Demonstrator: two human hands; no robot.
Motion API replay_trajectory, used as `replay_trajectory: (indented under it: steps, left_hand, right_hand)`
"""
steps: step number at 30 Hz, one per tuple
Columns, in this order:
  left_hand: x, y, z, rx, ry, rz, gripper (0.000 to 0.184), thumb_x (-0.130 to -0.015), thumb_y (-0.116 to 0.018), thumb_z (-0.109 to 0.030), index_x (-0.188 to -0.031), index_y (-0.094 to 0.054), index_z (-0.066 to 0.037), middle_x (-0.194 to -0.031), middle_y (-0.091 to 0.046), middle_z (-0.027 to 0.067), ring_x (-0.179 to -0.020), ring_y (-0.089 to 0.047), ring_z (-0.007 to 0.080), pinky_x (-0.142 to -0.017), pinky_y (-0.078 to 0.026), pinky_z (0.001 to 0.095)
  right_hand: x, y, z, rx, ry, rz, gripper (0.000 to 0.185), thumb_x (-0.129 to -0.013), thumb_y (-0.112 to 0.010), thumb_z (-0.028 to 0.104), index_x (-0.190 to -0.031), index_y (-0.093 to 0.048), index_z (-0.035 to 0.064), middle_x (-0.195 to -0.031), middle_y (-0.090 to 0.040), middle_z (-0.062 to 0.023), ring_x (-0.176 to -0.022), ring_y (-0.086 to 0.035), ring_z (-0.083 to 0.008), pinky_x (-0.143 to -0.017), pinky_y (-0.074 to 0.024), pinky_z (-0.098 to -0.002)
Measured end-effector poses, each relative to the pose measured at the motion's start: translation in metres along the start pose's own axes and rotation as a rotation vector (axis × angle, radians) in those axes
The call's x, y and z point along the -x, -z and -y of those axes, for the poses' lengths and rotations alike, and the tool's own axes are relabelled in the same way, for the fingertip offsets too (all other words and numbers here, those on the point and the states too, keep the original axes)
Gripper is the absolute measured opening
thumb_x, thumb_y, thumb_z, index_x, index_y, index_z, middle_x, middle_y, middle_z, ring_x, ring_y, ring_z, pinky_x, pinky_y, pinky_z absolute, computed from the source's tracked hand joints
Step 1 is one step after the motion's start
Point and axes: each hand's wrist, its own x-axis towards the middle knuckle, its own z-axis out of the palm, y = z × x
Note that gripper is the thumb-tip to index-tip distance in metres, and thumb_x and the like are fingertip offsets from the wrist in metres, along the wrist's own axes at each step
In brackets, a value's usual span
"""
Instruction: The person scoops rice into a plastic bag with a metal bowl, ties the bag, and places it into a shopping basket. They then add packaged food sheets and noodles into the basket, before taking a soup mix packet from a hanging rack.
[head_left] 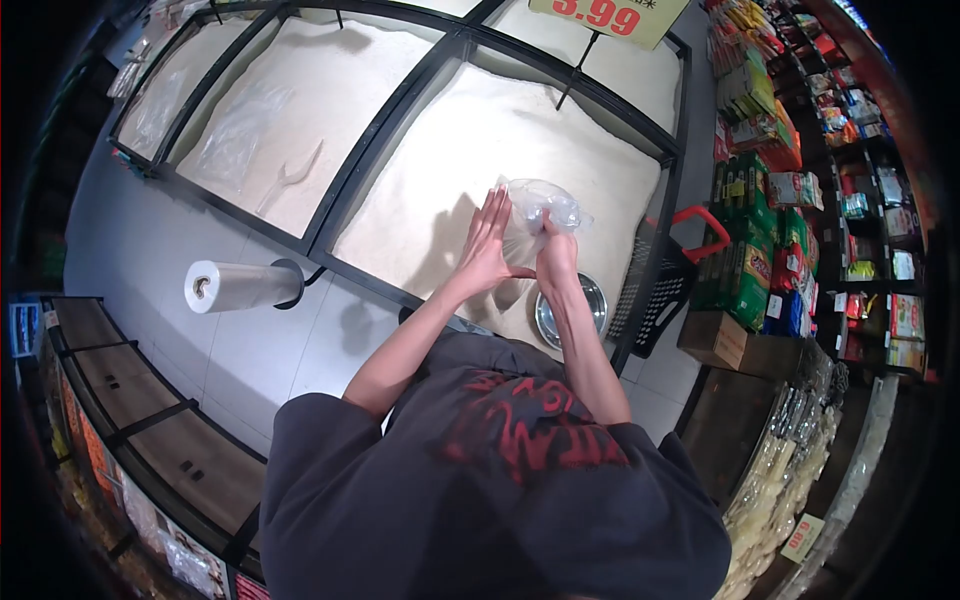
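Note:
A clear plastic bag (552, 204) is held above the white grain in the large bin (480, 130). My right hand (556, 250) is closed on the bag, its fingers bunched at the bag's near side. Beside it, my left hand (487, 240) has its fingers stretched out and its palm turned toward the bag; the thumb points at my right wrist. The fingertips lie at the bag's left edge. Partly under my right forearm, a round metal bowl (592, 306) rests at the bin's near right corner.
Black frames divide neighbouring bins; one holds plastic bags and a scoop (290, 178). A bag roll (240, 285) juts out at left. A black basket (660, 290) with a red handle stands right of the bin. A price sign (612, 18) rises at the back. Packed shelves line the right.

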Motion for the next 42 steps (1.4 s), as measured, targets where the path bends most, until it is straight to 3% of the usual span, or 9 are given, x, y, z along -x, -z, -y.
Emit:
replay_trajectory:
  steps: [6, 9, 16, 21, 25, 33, 36, 40, 42]
  left_hand:
    - [-0.04, -0.017, -0.019, 0.237, -0.085, -0.065, 0.026, -0.079, -0.071, -0.025, -0.098, -0.067, -0.007, -0.101, -0.069, 0.0159, -0.099, -0.064, 0.0369, -0.088, -0.048, 0.0496]
    - [-0.041, -0.023, -0.013, 0.044, -0.159, -0.004, 0.023, -0.08, -0.069, -0.022, -0.098, -0.067, -0.007, -0.102, -0.069, 0.0154, -0.099, -0.065, 0.0362, -0.086, -0.05, 0.047]
    - [-0.047, -0.013, -0.033, -0.038, -0.307, 0.039, 0.024, -0.077, -0.064, -0.007, -0.1, -0.069, -0.003, -0.096, -0.07, 0.0171, -0.091, -0.067, 0.0371, -0.079, -0.052, 0.0478]
    - [-0.049, -0.009, -0.045, 0.178, -0.213, -0.044, 0.029, -0.074, -0.058, -0.001, -0.101, -0.07, -0.002, -0.094, -0.069, 0.0205, -0.087, -0.066, 0.0411, -0.077, -0.053, 0.0494]
    - [-0.061, -0.005, -0.047, -0.029, -0.305, 0.081, 0.027, -0.08, -0.054, -0.003, -0.102, -0.068, 0.001, -0.092, -0.069, 0.0225, -0.086, -0.066, 0.0424, -0.077, -0.052, 0.0506]
    - [-0.07, 0.009, -0.102, -0.191, -0.498, 0.25, 0.022, -0.086, -0.053, -0.008, -0.103, -0.061, 0.001, -0.081, -0.067, 0.0185, -0.082, -0.066, 0.0359, -0.064, -0.054, 0.0463]
    - [-0.075, 0.01, -0.113, -0.613, -0.604, 0.329, 0.014, -0.08, -0.059, -0.01, -0.092, -0.062, -0.002, -0.079, -0.067, 0.011, -0.086, -0.067, 0.0267, -0.062, -0.053, 0.0408]
    - [-0.078, 0.011, -0.108, -0.754, -0.777, 0.267, 0.007, -0.079, -0.06, -0.016, -0.082, -0.06, -0.009, -0.079, -0.067, 0.0044, -0.081, -0.065, 0.0177, -0.059, -0.048, 0.0329]
    - [-0.083, 0.015, -0.107, -0.797, -0.983, 0.172, 0.01, -0.077, -0.061, -0.021, -0.076, -0.059, -0.011, -0.073, -0.063, 0.0014, -0.078, -0.063, 0.0158, -0.058, -0.045, 0.0297]
  right_hand:
    - [0.011, -0.008, 0.027, 0.393, 0.189, 0.201, 0.03, -0.097, -0.048, 0.016, -0.112, -0.066, -0.002, -0.105, -0.068, -0.0085, -0.099, -0.061, -0.0162, -0.087, -0.0489, -0.0334]
    - [0.009, -0.006, 0.037, 0.598, 0.542, 0.235, 0.025, -0.096, -0.047, 0.014, -0.107, -0.066, 0.0008, -0.099, -0.066, -0.0047, -0.091, -0.059, -0.0124, -0.081, -0.0488, -0.0313]
    - [0.021, 0.038, 0.069, 0.331, 0.146, 0.328, 0.055, -0.086, -0.078, 0.021, -0.133, -0.058, 0.0024, -0.12, -0.064, -0.0053, -0.107, -0.06, -0.014, -0.091, -0.0494, -0.0306]
    - [0.037, 0.07, 0.079, 0.341, 0.386, 0.472, 0.095, -0.071, -0.086, 0.03, -0.15, -0.039, 0.0033, -0.143, -0.049, -0.0177, -0.135, -0.047, -0.0238, -0.115, -0.0339, -0.0374]
    - [0.053, 0.056, 0.068, 0.87, 0.225, 0.353, 0.097, -0.07, -0.085, 0.028, -0.149, -0.036, 0.0001, -0.145, -0.048, -0.024, -0.136, -0.046, -0.0318, -0.115, -0.0344, -0.0396]
    - [0.033, 0.043, 0.008, 0.964, 0.605, 0.129, 0.057, -0.086, -0.075, 0.023, -0.135, -0.052, 0.0048, -0.122, -0.059, -0.0162, -0.117, -0.056, -0.0283, -0.1, -0.0443, -0.044]
    - [0.036, 0.032, 0.028, 1.066, 0.108, 0.043, 0.04, -0.092, -0.067, 0.019, -0.128, -0.058, 0.0044, -0.12, -0.059, -0.0174, -0.116, -0.056, -0.027, -0.1, -0.0436, -0.0427]
    - [0.011, 0.099, -0.059, 1.182, 0.401, -0.01, 0.033, -0.095, -0.062, 0.017, -0.124, -0.058, 0.0035, -0.113, -0.061, -0.0177, -0.11, -0.058, -0.0254, -0.096, -0.0461, -0.0417]
    - [-0.021, 0.159, -0.126, 0.713, 0.495, 0.116, 0.029, -0.095, -0.06, 0.014, -0.121, -0.058, 0.0021, -0.111, -0.061, -0.0163, -0.105, -0.059, -0.0257, -0.093, -0.0474, -0.0412]
